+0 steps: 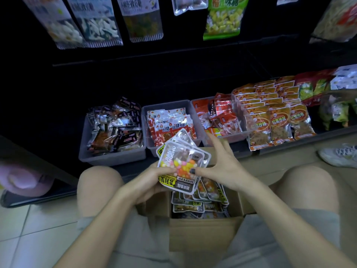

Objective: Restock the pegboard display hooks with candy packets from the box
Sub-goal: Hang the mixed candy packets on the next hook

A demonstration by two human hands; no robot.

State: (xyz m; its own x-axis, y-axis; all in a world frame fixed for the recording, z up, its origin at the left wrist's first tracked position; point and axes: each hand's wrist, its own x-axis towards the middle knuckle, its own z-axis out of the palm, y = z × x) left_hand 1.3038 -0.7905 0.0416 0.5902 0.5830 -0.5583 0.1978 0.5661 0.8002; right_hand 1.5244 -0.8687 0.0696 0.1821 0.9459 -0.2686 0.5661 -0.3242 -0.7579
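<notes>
Between my knees I see the cardboard box (204, 233) on the tiled floor, its flaps open and layers of candy packets (201, 202) lying flat inside. Ahead on the low shelf stand three clear plastic bins: the left bin (110, 157) heaped with dark and silver snack sachets, the middle bin (146, 132) holding red-and-white packs in rows, the right bin (245, 124) holding loose red packs. Beside them, orange pouches (278, 113) stand in tidy files. My left hand (152, 182) is curled under a fanned stack of packets (181, 165) held just above the box, thumb across the front one, gripping them. My right hand (218, 167) pinches the stack's right edge with thumb and a fingertip, the other fingers spread and raised. The packets are glossy, round-cornered, with a clear window showing bright yellow, pink and orange candies. Hanging bags (222, 18) show above.
</notes>
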